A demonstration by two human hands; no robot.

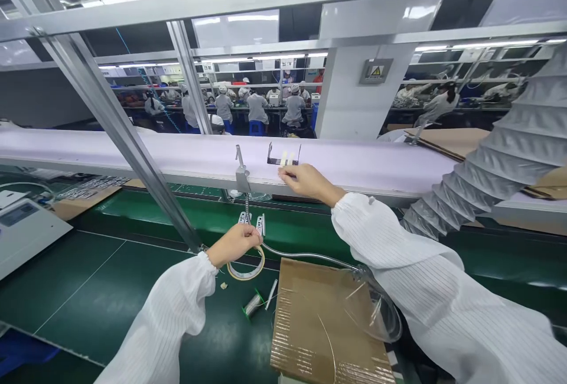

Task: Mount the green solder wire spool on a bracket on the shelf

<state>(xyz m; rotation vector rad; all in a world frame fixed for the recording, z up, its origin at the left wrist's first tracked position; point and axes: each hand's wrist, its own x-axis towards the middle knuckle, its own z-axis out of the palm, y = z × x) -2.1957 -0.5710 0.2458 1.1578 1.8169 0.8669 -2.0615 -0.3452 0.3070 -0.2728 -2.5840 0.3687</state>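
My left hand (237, 243) pinches the rim of a tape roll (246, 276), a thin pale-yellow ring that hangs above the green work surface. Farther up and to the right, my right hand (310, 182) reaches to the front edge of the white shelf (372, 162). Its thumb and finger are closed together just below a small black bracket (271, 160), which carries pale-yellow strips (284, 158). Whatever sits between those fingertips is too small to tell.
A brown cardboard box (319, 319) stands below my right arm, with a clear plastic cover (376, 313) beside it. A wire spool (253, 304) lies left of the box. A grey flexible duct (491, 147) comes down at the right. Metal posts (119, 130) frame the left.
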